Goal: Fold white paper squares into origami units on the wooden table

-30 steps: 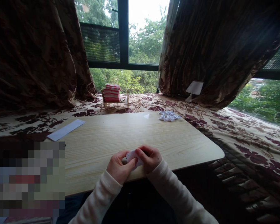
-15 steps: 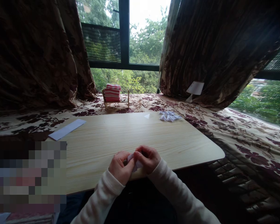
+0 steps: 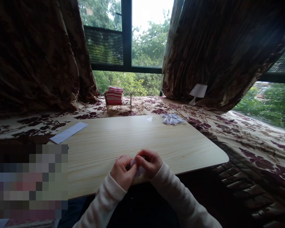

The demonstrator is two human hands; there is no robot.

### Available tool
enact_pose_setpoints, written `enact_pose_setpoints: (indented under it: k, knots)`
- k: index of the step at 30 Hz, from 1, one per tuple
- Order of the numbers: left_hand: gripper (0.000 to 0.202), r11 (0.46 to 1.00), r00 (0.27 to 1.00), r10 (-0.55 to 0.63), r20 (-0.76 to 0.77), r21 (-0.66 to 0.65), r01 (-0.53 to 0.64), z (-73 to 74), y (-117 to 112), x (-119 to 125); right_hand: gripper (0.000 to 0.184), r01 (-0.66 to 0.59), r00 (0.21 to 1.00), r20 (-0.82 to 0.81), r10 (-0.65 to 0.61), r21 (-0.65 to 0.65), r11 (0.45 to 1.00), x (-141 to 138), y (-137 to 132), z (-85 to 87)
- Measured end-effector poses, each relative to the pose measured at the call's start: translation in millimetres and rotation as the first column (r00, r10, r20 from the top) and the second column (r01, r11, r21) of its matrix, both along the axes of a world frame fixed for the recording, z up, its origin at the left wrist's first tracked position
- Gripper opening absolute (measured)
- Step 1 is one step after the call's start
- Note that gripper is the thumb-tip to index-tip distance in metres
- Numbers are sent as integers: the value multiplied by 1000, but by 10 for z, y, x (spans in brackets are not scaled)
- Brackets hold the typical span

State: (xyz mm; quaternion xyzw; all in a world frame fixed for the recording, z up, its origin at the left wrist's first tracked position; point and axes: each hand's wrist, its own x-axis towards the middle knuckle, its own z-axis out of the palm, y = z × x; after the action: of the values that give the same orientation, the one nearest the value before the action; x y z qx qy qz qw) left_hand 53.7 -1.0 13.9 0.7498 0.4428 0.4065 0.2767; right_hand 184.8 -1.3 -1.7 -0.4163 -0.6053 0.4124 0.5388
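A small piece of folded white paper [image 3: 139, 171] is pinched between my two hands, just above the near edge of the table [image 3: 104, 142]. My left hand [image 3: 123, 171] is closed on its left side, thumb pressed toward the fingers. From the right, my right hand [image 3: 150, 163] grips the same paper with curled fingers and thumb. Most of the paper is hidden by the fingers, so its exact shape cannot be made out. Near the far right of the table lies a cluster of folded white paper pieces [image 3: 172, 119], with a single white paper triangle [image 3: 149, 119] to its left.
A white paper strip stack [image 3: 68, 132] lies at the table's left edge. Beyond the table, a small wooden stand [image 3: 118, 104] holds folded red-and-white striped cloths [image 3: 114, 95]. A little white lamp [image 3: 198, 91] stands by the curtain. The lower left is pixelated.
Both hands stay almost in place on the paper, with a slight shift of the fingers. The whole view has moved a few pixels; nothing on the table differs.
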Motion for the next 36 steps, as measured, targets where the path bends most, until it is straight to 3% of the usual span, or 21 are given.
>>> enact_pose_setpoints:
  k: [6,10,20,25,28,33,36]
  knots:
    - [22,995,994,32,101,-93,-23,-66,10,-15,39,128,973,-179,-146,-108,986,-6,52,-41]
    - [25,988,975,86,207,-142,-57,-155,57,-31,28,83,983,-161,-91,-53,995,17,68,-74]
    - [25,1000,1000,3,12,-7,-3,-77,17,-37,22,55,998,-38,-55,-3,999,11,25,-83]
    - [26,994,994,-110,0,12,110,-1,-9,-33,29,134,984,111,-142,83,988,6,-13,-41]
    - [26,995,994,-103,19,-15,104,5,-9,-32,38,173,984,43,-175,40,984,-11,-14,-23]
    - [26,993,994,-105,39,-52,107,7,-11,-21,29,52,998,-22,-52,0,999,-36,-33,21]
    - [29,982,986,-167,31,-87,169,20,-9,4,37,141,989,-43,-142,-9,990,-34,-10,-3]
